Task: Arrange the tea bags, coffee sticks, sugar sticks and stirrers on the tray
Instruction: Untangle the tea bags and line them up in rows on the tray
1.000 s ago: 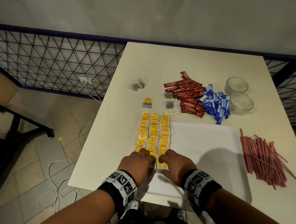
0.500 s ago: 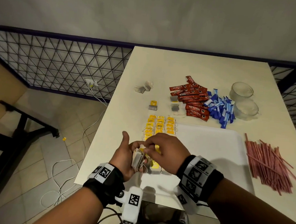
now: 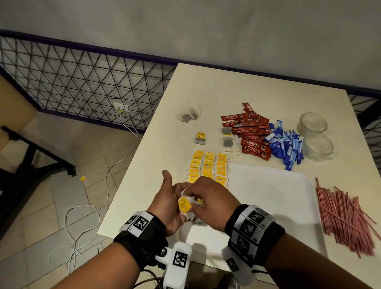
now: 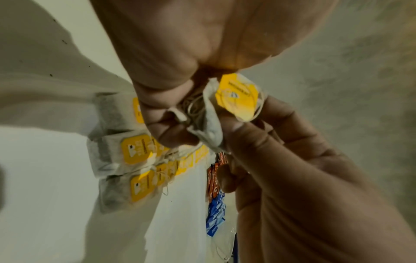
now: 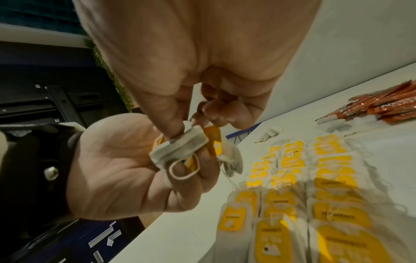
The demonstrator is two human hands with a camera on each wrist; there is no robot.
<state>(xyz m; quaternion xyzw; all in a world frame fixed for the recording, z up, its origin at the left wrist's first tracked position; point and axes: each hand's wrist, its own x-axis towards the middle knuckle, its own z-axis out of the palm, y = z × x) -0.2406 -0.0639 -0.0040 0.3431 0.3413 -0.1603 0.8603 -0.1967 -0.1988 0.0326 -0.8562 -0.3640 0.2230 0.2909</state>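
Over the near left edge of the white tray (image 3: 271,195), both hands hold a small bunch of tea bags (image 3: 185,205) with yellow tags. My left hand (image 3: 176,203) cups the bunch in curled fingers (image 5: 180,170), thumb raised. My right hand (image 3: 196,197) pinches one bag (image 5: 186,140) of it between thumb and fingertips (image 4: 245,131). Three rows of tea bags (image 3: 208,166) lie along the tray's left side. Red coffee sticks (image 3: 251,132), blue sugar sticks (image 3: 284,146) and red stirrers (image 3: 346,218) lie on the table off the tray.
Loose tea bags (image 3: 188,116) (image 3: 200,138) (image 3: 227,142) lie beyond the tray. Two glass cups (image 3: 312,125) (image 3: 318,146) stand at the far right. The table's left edge (image 3: 139,154) drops to a floor with cables and a metal grid fence.
One second ago both hands rested on the near end of the tea bag rows. They have since lifted a few bags off the tray and hold them together in the air.
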